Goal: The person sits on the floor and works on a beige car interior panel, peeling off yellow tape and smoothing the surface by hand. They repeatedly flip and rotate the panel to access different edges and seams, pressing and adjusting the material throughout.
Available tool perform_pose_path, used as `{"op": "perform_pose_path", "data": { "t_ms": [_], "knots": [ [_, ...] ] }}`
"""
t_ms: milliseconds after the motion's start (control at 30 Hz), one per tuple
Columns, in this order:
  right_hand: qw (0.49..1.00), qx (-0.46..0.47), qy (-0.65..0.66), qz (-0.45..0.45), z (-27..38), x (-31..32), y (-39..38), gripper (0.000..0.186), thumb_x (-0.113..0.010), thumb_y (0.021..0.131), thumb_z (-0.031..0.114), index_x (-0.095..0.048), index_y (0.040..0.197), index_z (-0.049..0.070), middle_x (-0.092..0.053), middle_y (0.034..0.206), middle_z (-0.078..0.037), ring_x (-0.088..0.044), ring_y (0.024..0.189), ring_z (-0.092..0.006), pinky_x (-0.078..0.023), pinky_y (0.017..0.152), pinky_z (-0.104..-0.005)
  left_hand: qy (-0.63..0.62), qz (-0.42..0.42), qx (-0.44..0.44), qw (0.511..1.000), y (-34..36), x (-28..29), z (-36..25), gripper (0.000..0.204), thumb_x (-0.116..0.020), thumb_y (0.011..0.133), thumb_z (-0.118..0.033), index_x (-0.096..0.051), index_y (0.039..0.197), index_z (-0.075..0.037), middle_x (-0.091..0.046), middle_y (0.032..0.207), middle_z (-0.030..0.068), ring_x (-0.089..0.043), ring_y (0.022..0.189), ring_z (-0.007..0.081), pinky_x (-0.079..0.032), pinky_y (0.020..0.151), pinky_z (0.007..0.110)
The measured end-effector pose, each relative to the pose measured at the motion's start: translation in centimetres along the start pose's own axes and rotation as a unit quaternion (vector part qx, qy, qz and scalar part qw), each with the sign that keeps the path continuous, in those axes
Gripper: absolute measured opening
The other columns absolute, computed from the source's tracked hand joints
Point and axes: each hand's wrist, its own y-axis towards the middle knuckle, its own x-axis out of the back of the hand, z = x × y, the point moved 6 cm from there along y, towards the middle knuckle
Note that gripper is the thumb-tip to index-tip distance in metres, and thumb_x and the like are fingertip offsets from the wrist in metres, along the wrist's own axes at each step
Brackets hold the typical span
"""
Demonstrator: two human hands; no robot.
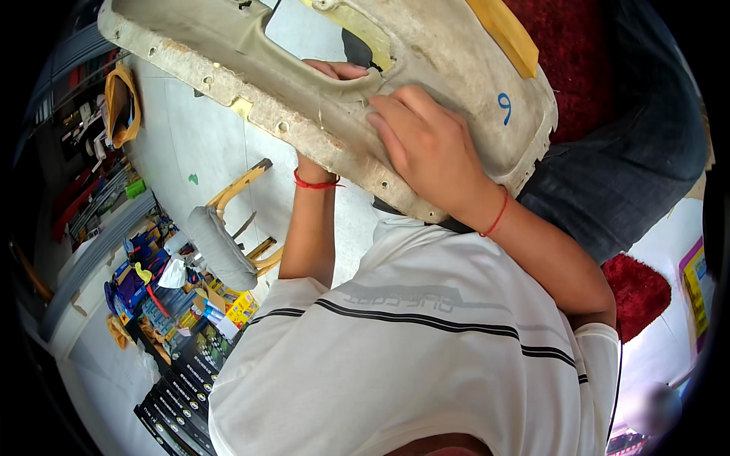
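Observation:
A large moulded panel, beige-grey and worn, lies tilted across my lap. It has holes along its near flange, a blue handwritten mark and a big rounded opening. My left hand reaches under the panel; its fingers show through the opening, closed against the rim, while the palm is hidden. On the upper surface, my right hand is closed, with bent fingers and thumb pressed at the opening's near right edge. Yellowish foam-like material lines the opening's far side. A yellow strip runs along the panel's far right edge.
A wooden-framed stool with a grey pad stands to the left on the pale tiled floor. Stacked black boxes and mixed packages fill the lower left. Red plush fabric lies beyond my jeans-covered leg.

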Motion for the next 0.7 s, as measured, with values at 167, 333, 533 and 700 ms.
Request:
{"op": "perform_pose_path", "data": {
  "t_ms": [167, 333, 533, 700],
  "knots": [
    [1.0, -0.01, -0.02, -0.017, 0.1, -0.6, 0.9, 0.012, -0.074, 0.093, 0.009, -0.068, 0.101, 0.002, -0.059, 0.085, -0.01, -0.064, 0.07, -0.0302, -0.053, 0.062, -0.0406, -0.007, -0.013, -0.003, 1.0, -0.1, -0.3, -0.1, 0.053, -0.072, 0.096, -0.047, -0.048, 0.12, -0.005, -0.065, 0.122, 0.0219, -0.06, 0.122, 0.029, -0.048, 0.109, 0.045],
    [0.996, 0.052, -0.075, 0.021, 0.4, -1.1, 2.3, 0.011, -0.072, 0.092, 0.008, -0.062, 0.096, 0.003, -0.059, 0.089, -0.012, -0.065, 0.072, -0.0317, -0.053, 0.063, -0.0417, -0.006, -0.03, 0.006, 1.0, -0.3, -0.4, 0.7, 0.055, -0.076, 0.095, -0.044, -0.047, 0.12, -0.004, -0.065, 0.12, 0.0227, -0.063, 0.116, 0.0278, -0.051, 0.104, 0.041],
    [0.997, 0.042, -0.012, 0.057, -0.2, 0.2, 1.2, 0.017, -0.069, 0.082, 0.007, -0.059, 0.096, 0.002, -0.055, 0.089, -0.012, -0.065, 0.071, -0.0315, -0.056, 0.063, -0.0409, -0.049, -0.011, -0.039, 0.998, 0.0, -1.2, 0.9, 0.036, -0.073, 0.098, -0.028, -0.047, 0.108, -0.006, -0.067, 0.11, 0.0179, -0.064, 0.1, 0.0218, -0.054, 0.094, 0.035],
    [0.996, 0.039, -0.023, 0.072, -0.2, 0.0, 0.4, 0.019, -0.068, 0.082, 0.002, -0.061, 0.099, 0.001, -0.055, 0.093, -0.013, -0.066, 0.078, -0.0322, -0.056, 0.068, -0.0419, -0.036, 0.038, -0.039, 0.998, 0.4, -2.1, 0.1, 0.046, -0.072, 0.096, -0.042, -0.047, 0.109, -0.005, -0.066, 0.108, 0.0223, -0.061, 0.108, 0.0292, -0.048, 0.105, 0.041]
  ]
}}
